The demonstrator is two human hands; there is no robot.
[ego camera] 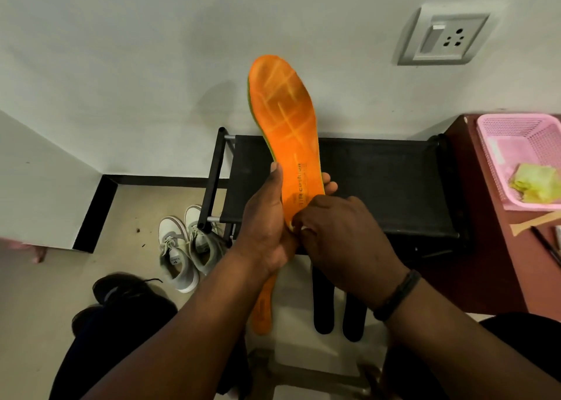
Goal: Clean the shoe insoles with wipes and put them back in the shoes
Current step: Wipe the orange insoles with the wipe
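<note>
- Orange insoles, two: one (pixel 285 120) upright at frame centre, gripped by left hand (pixel 267 226); one (pixel 263 305) on floor below.
- Right hand (pixel 340 235): curled at held insole's heel, pinching a barely visible white wipe (pixel 299 226).
- Black insoles (pixel 338 311), two, lower centre.
- Grey sneakers (pixel 185 245), two, left.
- Pink basket (pixel 522 157), one, right counter.

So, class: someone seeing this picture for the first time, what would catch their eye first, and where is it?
The bright orange insole held upright at the centre, gripped at its heel end by the left hand while the right hand works at that same end. Next, the pink basket on the red-brown table at the right edge, and the pair of pale sneakers on the floor lower left.
</note>
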